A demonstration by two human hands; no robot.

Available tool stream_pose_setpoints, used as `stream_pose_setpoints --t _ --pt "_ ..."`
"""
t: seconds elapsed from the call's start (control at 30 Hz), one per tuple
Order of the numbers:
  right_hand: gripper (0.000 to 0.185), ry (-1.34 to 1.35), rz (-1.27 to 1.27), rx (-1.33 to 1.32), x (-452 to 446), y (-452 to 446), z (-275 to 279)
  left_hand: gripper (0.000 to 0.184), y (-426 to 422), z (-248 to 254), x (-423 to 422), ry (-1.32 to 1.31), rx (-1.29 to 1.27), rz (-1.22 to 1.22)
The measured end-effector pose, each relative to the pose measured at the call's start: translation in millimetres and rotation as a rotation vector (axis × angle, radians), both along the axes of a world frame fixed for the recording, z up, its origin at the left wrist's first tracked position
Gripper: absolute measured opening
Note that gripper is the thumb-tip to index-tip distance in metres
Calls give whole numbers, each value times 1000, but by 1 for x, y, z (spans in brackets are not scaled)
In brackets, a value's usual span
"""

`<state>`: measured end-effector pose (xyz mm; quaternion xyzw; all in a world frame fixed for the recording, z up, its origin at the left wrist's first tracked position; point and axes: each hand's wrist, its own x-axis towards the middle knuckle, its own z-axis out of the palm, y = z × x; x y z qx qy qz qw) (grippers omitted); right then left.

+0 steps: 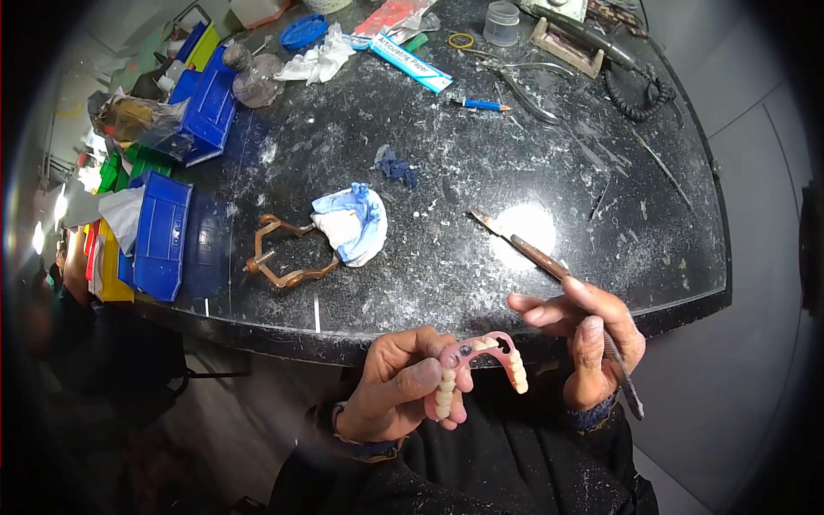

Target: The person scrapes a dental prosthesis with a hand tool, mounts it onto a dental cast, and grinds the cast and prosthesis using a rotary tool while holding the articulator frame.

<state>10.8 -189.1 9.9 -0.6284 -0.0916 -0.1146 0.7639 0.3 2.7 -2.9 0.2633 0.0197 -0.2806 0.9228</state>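
Note:
My left hand [399,386] is closed around one side of a denture [475,348], a pink horseshoe-shaped base with rows of cream teeth. Dark metal-looking patches show on its inner front. The other arm of the denture sticks out freely to the right. My right hand [601,339] is raised beside it, fingers bent, with a slim grey metal hand tool [633,399] tucked across the palm; the tool's upper part is hidden. Just beyond those fingertips lies a brown-handled wax knife [539,255], its tip toward the far left.
A blue and white dental cast [360,223] adjoins a brass-coloured articulator frame [287,253]. Blue bins [163,236] line the left. Farther back are an Articulating Paper box [410,64], a blue pencil [482,105] and a corded handpiece [601,43]. White dust covers the dark bench.

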Motion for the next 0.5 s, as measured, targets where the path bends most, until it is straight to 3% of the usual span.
stream_pose_setpoints --t 0.1,0.2,0.27,0.37,0.5 --pt "40 -5 112 0 -1 -4 2 19 -1 -3 0 -44 0 20" --pt "55 -134 175 -272 5 -10 8 20 -3 -3 -2 -53 -12 40" --pt "51 -130 143 -282 3 -8 8 21 -4 -5 -2 -61 -32 43" --pt "42 -127 74 -248 0 -4 3 27 -3 -10 -2 -312 193 79" --pt "38 -147 92 -269 -2 -4 8 39 -2 1 1 -311 272 113"
